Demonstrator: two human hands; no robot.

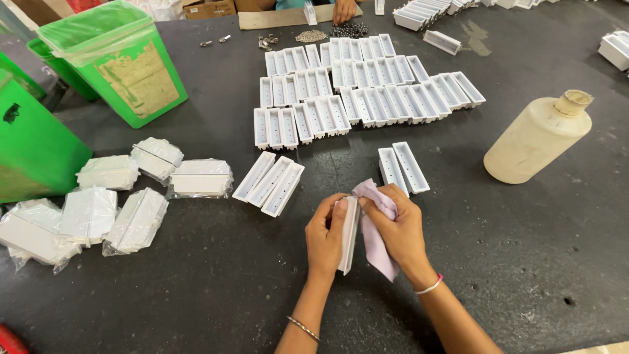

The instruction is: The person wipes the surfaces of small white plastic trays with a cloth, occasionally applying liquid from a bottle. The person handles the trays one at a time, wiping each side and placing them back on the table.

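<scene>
My left hand (324,237) grips a long white plastic tray piece (349,236) on its edge, low in the middle of the view. My right hand (400,231) holds a pale lilac cloth (375,237) pressed against that piece. Just above the hands lie two white tray pieces (402,168) side by side. Three more white tray pieces (270,183) lie to the upper left of my left hand.
Several rows of white tray pieces (363,88) cover the dark table (524,262) further back. A cream plastic bottle (534,139) stands at the right. Bagged white parts (98,203) lie at the left beside green bins (118,62). Another person's hand (343,10) is at the far edge.
</scene>
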